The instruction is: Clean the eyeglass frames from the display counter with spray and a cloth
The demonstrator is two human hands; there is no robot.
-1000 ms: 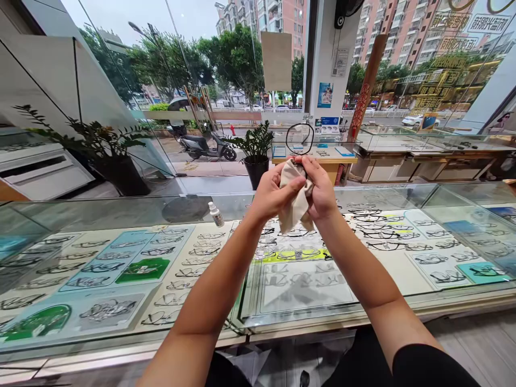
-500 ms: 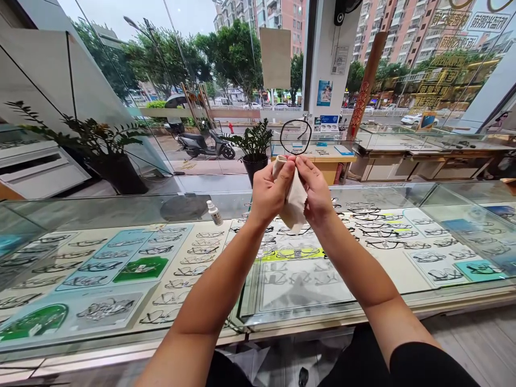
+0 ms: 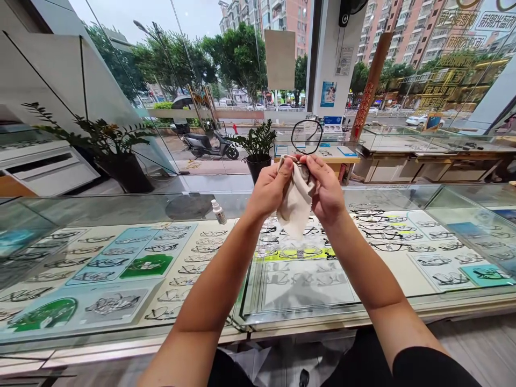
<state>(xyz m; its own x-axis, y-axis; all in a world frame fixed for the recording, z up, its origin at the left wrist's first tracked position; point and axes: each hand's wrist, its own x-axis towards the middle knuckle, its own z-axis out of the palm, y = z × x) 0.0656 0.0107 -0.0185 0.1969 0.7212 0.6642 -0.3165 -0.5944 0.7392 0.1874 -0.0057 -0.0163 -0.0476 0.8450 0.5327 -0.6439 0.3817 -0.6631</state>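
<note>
Both my hands are raised together above the glass display counter. My left hand is closed, its thumb pressing a cream cleaning cloth that hangs down between the hands. My right hand pinches a pair of black-rimmed eyeglasses close to the cloth. One round lens stands up above my fingertips, with a thin temple seen across it. Fingers and cloth hide most of the other half of the frame. A small white spray bottle stands on the counter glass left of my hands.
The glass display counter spans the view, with many eyeglasses in rows under its top. Potted plants stand beyond it, before the window. A second display case is at the far right. A scooter is parked outside.
The eyeglasses have shifted slightly right and tilted. My hands have moved a little apart, and the cloth now spreads wider and hangs lower between them. The view has swung slightly.
</note>
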